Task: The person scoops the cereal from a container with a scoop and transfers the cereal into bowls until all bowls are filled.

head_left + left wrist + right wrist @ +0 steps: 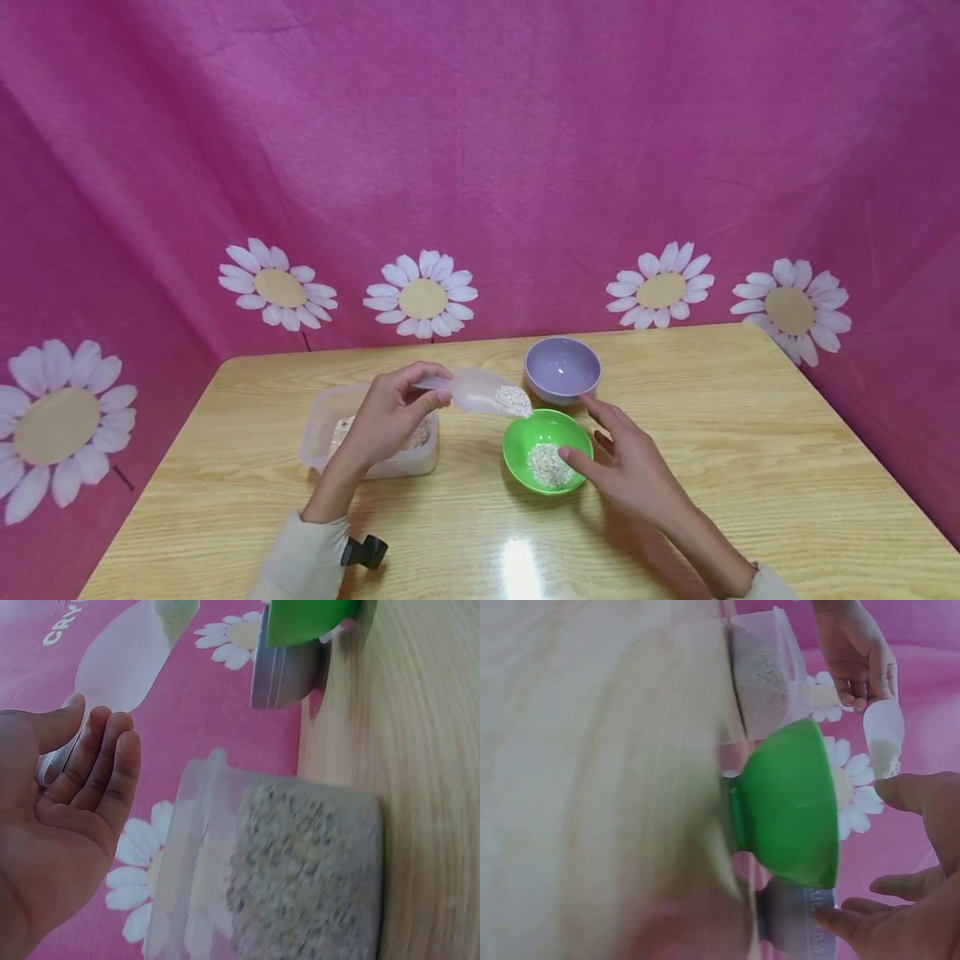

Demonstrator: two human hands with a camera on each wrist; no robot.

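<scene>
My left hand (390, 412) pinches the handle of a translucent plastic scoop (474, 390), held level above the table. Pale flakes, like oats (513, 401), lie at the scoop's tip, just over the far left rim of a green bowl (551, 423). More flakes (549, 467) cover part of that bowl's bottom. On the bowl's right side my right hand (637, 467) hovers with thumb and fingers spread, holding nothing. In the right wrist view its thumb (911, 791) is above the rim. Whether a fingertip touches the purple bowl (562, 367) behind, I cannot tell.
Beneath and behind my left hand stands a translucent plastic tub (420, 463) of flakes, on the left of the wooden table (750, 433). A pink cloth with daisies (525, 167) hangs behind the table's back edge.
</scene>
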